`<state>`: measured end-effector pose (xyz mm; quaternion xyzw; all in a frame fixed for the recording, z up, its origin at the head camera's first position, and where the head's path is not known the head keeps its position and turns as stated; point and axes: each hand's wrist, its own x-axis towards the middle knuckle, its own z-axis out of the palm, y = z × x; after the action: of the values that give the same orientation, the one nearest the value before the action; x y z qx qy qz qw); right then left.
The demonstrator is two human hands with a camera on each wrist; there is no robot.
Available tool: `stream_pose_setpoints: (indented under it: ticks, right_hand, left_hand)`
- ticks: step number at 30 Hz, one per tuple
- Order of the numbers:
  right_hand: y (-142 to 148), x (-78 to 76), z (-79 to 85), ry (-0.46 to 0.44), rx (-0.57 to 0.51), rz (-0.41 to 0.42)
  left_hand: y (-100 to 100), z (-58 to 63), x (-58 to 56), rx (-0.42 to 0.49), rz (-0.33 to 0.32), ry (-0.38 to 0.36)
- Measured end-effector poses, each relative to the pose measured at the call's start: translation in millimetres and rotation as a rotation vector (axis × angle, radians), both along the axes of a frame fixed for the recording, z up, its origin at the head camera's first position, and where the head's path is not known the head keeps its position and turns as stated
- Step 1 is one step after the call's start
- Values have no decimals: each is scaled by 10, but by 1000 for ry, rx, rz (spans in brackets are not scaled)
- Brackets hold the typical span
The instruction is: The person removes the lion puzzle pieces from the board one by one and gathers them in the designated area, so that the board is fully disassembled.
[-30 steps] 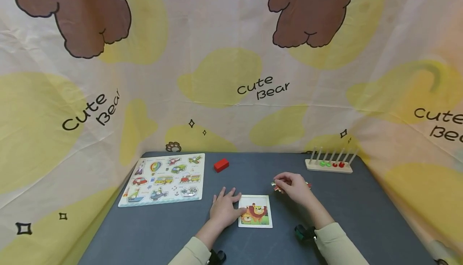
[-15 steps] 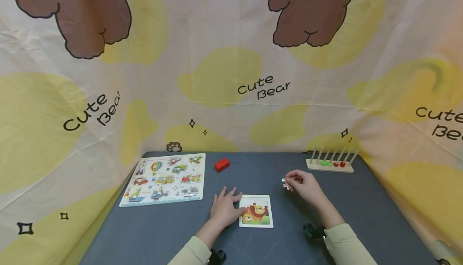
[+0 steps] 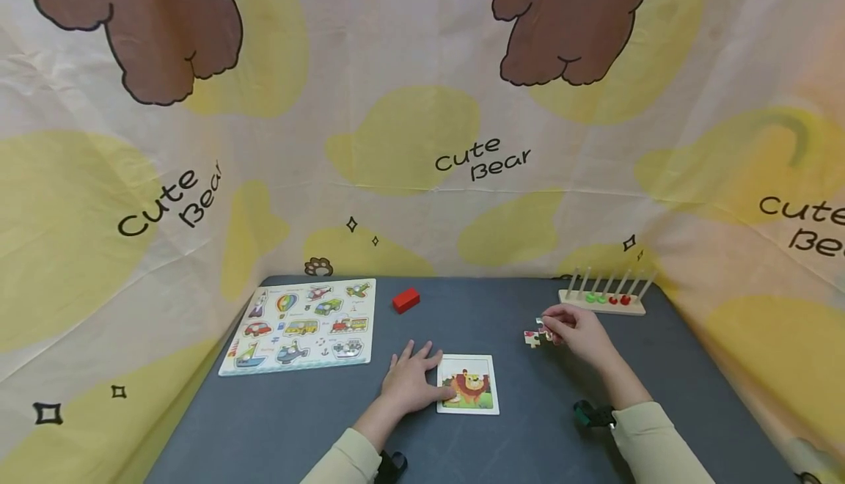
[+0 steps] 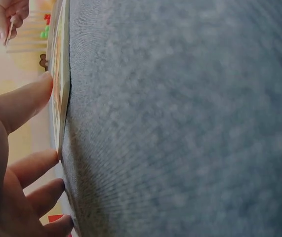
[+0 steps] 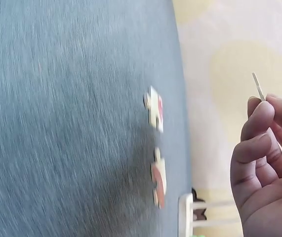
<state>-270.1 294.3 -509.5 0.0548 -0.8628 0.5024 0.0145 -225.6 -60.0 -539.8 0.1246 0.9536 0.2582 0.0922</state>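
My left hand [image 3: 409, 383] lies at the left side of a small white-framed lion puzzle [image 3: 485, 405], fingers spread and thumb over the picture. The left wrist view has the thumb [image 4: 29, 101] touching the puzzle's face and another fingertip at its edge. Above the table, my right hand [image 3: 581, 334] pinches a jigsaw piece [image 5: 258, 87] between thumb and fingers; only its thin edge shows in the right wrist view. Two other jigsaw pieces, one with pink on it [image 5: 154, 109] and one reddish-brown [image 5: 159, 178], lie on the table below that hand.
A vehicle picture board [image 3: 297, 334] lies at the left of the grey table [image 3: 317, 425]. Behind the lion puzzle sits a red block [image 3: 405, 300]. At the back right stands a pegged counting rack [image 3: 601, 303] with green and red beads. A printed curtain [image 3: 396, 139] hangs behind.
My right hand has moved rightward and lifted a jigsaw piece, uncovering pieces on the table. My left thumb has slid further over the lion picture.
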Motion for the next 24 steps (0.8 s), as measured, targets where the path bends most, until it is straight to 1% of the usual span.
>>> stream_pose_setpoints:
  ticks: [7, 10, 17, 21, 24]
  right_hand:
    - [198, -34, 18, -39, 36, -41]
    - [268, -55, 7, -42, 47, -47]
    - [453, -127, -118, -24, 80, -58]
    - [543, -144, -188, -33, 87, -60]
    - [592, -149, -208, -49, 90, -63]
  left_hand:
    - [-7, 2, 11, 10, -3, 2]
    - [-6, -2, 14, 15, -1, 8]
    - [0, -18, 7, 9, 6, 9]
    - [1, -17, 2, 9, 4, 10]
    - [1, -12, 3, 6, 4, 8]
